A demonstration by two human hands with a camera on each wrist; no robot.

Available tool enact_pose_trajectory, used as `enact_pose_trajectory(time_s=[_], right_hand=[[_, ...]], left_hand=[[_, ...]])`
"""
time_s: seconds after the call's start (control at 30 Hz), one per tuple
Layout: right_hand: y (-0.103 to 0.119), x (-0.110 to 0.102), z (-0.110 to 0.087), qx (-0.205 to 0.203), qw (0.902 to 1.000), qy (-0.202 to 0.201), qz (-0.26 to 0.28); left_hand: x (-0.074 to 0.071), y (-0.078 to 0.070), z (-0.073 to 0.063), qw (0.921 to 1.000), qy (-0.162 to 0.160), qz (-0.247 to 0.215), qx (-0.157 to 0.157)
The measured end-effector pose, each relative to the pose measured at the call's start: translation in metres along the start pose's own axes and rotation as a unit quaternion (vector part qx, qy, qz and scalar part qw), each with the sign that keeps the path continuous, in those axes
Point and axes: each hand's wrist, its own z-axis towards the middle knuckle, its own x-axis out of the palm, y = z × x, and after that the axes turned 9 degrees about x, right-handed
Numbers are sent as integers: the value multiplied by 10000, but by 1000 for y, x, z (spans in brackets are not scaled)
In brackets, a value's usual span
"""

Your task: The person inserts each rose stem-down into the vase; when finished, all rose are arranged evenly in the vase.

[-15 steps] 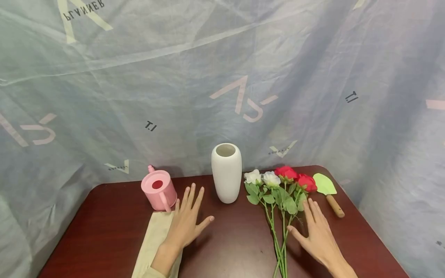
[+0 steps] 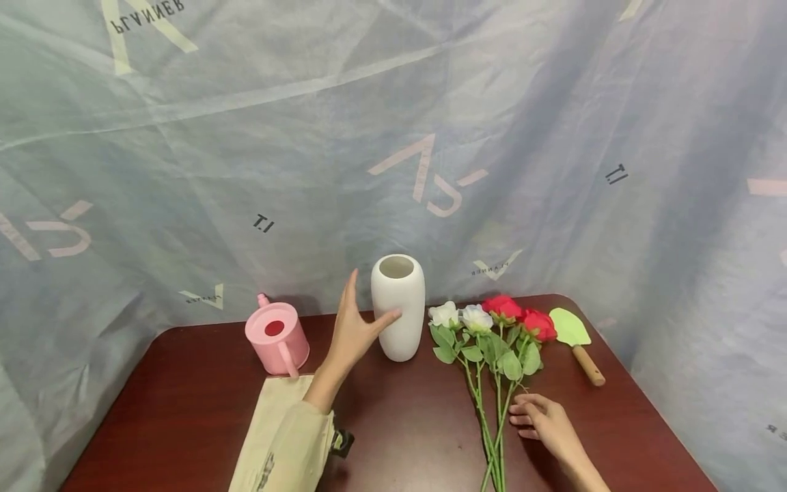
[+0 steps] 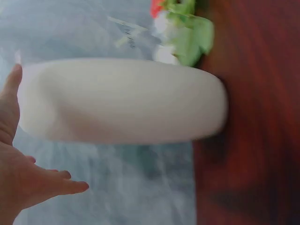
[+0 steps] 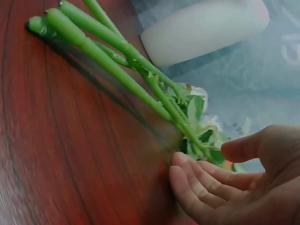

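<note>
A white vase (image 2: 399,321) stands upright near the back of the table. My left hand (image 2: 353,328) is beside it on the left, thumb and fingers spread wide; in the left wrist view the vase (image 3: 126,101) fills the space in front of the hand (image 3: 28,173). Several artificial roses, white (image 2: 477,318) and red (image 2: 502,307), lie to the right with long green stems (image 2: 492,417) crossing toward the front edge. My right hand (image 2: 544,424) is just right of the stems, fingers loosely bent with nothing between them. In the right wrist view its fingertips (image 4: 180,159) lie close to the stems.
A pink watering can (image 2: 278,342) stands at the back left, behind a beige cloth strip (image 2: 264,410) partly covered by my left sleeve (image 2: 301,444). A small trowel (image 2: 572,328) with a green blade and wooden handle lies at the right. Grey printed fabric (image 2: 320,171) hangs behind the table.
My left hand has moved forward and right to the vase, turning onto its side. The right hand has drawn back toward me, its fingers bending from straight.
</note>
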Motion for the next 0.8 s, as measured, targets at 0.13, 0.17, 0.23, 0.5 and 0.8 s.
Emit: enact_pose_trajectory(time_s=[0.13, 0.17, 0.23, 0.5, 0.8], right_hand=[[-3, 6, 8, 280, 9947, 227, 958], [-3, 7, 10, 338, 9914, 256, 1240], [-1, 6, 13, 443, 9837, 286, 1721], [2, -5, 7, 110, 9573, 552, 2835], [-30, -30, 39, -1850, 9242, -629, 3282]], left_hand=[[8, -7, 14, 9995, -58, -263, -162], [10, -8, 16, 9992, -51, -334, -212], [13, -10, 20, 9987, -68, -419, -267], [18, -5, 28, 9995, -152, -249, 81], [24, 3, 27, 9990, -268, -224, 282]])
